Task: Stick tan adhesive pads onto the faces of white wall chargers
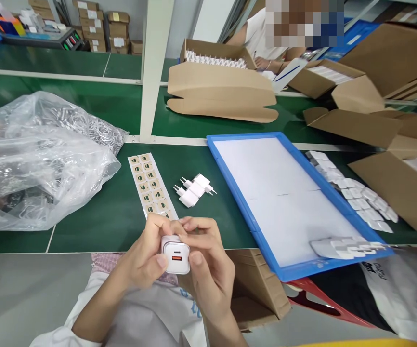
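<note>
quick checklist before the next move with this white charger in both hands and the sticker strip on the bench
1. Charger held firmly: ok. The left hand and right hand both grip the white charger.
2. Port face in view: ok, the orange port faces the camera.
3. Sticker already on the charger: cannot tell, the fingers hide its top.
4. Sticker strip within reach: ok, it lies on the green bench just beyond the hands, with stickers left on it.
5. More chargers waiting: ok, the loose chargers lie beside the strip.
6. Blue tray has room: ok, mostly bare white surface.
</note>
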Demonstrator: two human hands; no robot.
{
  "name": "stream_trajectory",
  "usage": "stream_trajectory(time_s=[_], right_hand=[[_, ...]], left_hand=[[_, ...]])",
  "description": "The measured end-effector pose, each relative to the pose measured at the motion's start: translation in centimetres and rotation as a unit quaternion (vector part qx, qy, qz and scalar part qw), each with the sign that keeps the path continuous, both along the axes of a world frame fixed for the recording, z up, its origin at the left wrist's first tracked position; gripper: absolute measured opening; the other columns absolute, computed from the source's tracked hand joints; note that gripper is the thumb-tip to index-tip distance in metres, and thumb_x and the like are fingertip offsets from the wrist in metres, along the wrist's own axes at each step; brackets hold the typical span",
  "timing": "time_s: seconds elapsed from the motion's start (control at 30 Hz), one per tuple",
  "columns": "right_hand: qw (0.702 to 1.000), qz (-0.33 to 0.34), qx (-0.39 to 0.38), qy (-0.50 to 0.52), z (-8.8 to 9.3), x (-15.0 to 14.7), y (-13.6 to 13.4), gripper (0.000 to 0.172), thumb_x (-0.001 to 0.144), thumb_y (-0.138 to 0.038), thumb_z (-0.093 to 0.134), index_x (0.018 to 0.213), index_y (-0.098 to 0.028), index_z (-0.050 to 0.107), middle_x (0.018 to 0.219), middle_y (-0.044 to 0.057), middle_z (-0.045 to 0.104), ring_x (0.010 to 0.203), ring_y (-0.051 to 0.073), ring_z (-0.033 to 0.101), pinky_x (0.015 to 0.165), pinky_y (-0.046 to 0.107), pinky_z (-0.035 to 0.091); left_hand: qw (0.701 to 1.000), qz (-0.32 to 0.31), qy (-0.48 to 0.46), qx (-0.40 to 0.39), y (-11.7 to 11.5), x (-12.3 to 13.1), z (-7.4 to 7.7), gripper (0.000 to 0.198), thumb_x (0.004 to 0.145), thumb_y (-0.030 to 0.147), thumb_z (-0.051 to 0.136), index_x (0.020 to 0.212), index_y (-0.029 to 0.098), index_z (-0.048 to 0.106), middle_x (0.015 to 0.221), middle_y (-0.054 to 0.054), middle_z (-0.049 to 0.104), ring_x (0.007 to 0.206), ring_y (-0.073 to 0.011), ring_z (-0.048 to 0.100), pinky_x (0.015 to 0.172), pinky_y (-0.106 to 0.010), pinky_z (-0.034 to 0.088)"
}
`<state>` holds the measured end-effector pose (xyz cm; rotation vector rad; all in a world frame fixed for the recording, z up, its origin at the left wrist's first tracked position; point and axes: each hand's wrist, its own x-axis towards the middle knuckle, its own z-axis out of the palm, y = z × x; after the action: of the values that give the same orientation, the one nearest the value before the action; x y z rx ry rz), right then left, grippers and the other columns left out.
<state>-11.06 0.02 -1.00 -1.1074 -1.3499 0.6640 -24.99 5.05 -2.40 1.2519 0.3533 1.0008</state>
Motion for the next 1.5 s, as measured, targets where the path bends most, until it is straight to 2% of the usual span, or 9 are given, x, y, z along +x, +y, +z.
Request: stream_trajectory(time_s=[0.1,0.33,0.5,0.63,0.77,0.9,1.13,1.27,1.5], right_hand=[[0.997,0.022,-0.021,0.072,-0.6,-1.0,0.1,0.029,0.104,-0.048,0.048,0.107,-0.026,0.067,0.12,0.011,0.062,0.122,0.028,0.06,0.098,0.049,0.056],[0.996,0.007,-0.053,0.065,-2.1,-3.2,-1.7,0.02,0.107,-0.038,0.041,0.109,-0.026,0.058,0.126,0.012,0.062,0.12,0.025,0.064,0.093,0.042,0.058],[0.995,0.043,-0.057,0.074,-4.5,-1.6,-0.5,0.032,0.105,-0.05,0.045,0.122,-0.026,0.057,0.12,0.012,0.067,0.116,0.025,0.067,0.093,0.041,0.06],[0.985,-0.01,-0.062,-0.16,-6.5,1.7,1.8,0.026,0.105,-0.034,0.052,0.125,-0.023,0.063,0.122,0.011,0.07,0.117,0.026,0.065,0.1,0.046,0.057],[0.936,-0.03,-0.055,-0.346,-8.4,2.6,1.4,0.037,0.101,-0.029,0.059,0.137,-0.019,0.057,0.13,0.014,0.067,0.126,0.033,0.059,0.102,0.056,0.056],[0.916,-0.056,-0.043,-0.394,-9.5,2.2,-1.6,0.041,0.101,-0.027,0.058,0.14,-0.018,0.053,0.127,0.015,0.066,0.123,0.034,0.06,0.102,0.061,0.055],[0.901,-0.065,-0.105,-0.416,-9.0,2.0,-4.9,0.042,0.101,-0.026,0.058,0.142,-0.022,0.053,0.124,0.014,0.06,0.116,0.031,0.057,0.097,0.057,0.055],[0.894,-0.087,-0.096,-0.43,-9.1,1.5,-4.1,0.033,0.1,-0.024,0.062,0.132,-0.022,0.06,0.12,0.013,0.06,0.111,0.031,0.055,0.09,0.05,0.055],[0.915,-0.091,0.014,-0.392,-9.3,1.6,-3.1,0.015,0.099,-0.019,0.062,0.114,-0.018,0.065,0.108,0.009,0.067,0.104,0.026,0.057,0.089,0.04,0.052]], left_hand=[[0.999,0.024,0.028,-0.009,-0.5,-0.1,-0.7,0.037,0.095,0.062,0.05,0.099,0.026,0.043,0.088,-0.002,0.051,0.077,-0.0194,0.048,0.074,-0.034,0.043],[0.996,0.056,0.071,-0.026,-2.5,-1.1,-3.1,0.038,0.096,0.062,0.047,0.1,0.025,0.042,0.09,-0.003,0.057,0.077,-0.0186,0.05,0.068,-0.031,0.041],[0.992,0.055,0.073,-0.092,-2.3,-2.4,-3.6,0.043,0.096,0.066,0.048,0.102,0.024,0.044,0.088,-0.002,0.059,0.071,-0.0153,0.051,0.065,-0.027,0.043],[0.982,0.146,0.088,-0.086,-0.2,-4.6,-2.8,0.058,0.083,0.064,0.073,0.115,0.025,0.045,0.089,-0.002,0.065,0.067,-0.0136,0.056,0.061,-0.024,0.044],[0.936,0.246,0.241,-0.078,2.4,-6.0,-1.2,0.05,0.08,0.033,0.081,0.118,0.025,0.05,0.117,-0.008,0.071,0.068,-0.0125,0.063,0.062,-0.024,0.048],[0.889,0.143,0.434,0.017,3.2,-5.4,-0.4,0.044,0.08,0.015,0.068,0.122,0.026,0.06,0.125,-0.006,0.072,0.101,-0.0231,0.072,0.082,-0.03,0.055],[0.794,-0.086,0.583,0.146,0.8,-4.0,-0.1,0.077,0.072,0.004,0.05,0.145,0.029,0.053,0.153,-0.002,0.056,0.124,-0.0332,0.067,0.104,-0.046,0.054],[0.767,-0.115,0.615,0.141,-0.1,-4.1,0.2,0.078,0.075,0.007,0.047,0.15,0.03,0.048,0.158,0.003,0.05,0.13,-0.0328,0.064,0.107,-0.05,0.053],[0.769,-0.093,0.617,0.14,0.0,-4.1,-0.2,0.075,0.075,0.007,0.047,0.147,0.03,0.051,0.152,0.003,0.057,0.127,-0.0317,0.066,0.106,-0.049,0.053]])
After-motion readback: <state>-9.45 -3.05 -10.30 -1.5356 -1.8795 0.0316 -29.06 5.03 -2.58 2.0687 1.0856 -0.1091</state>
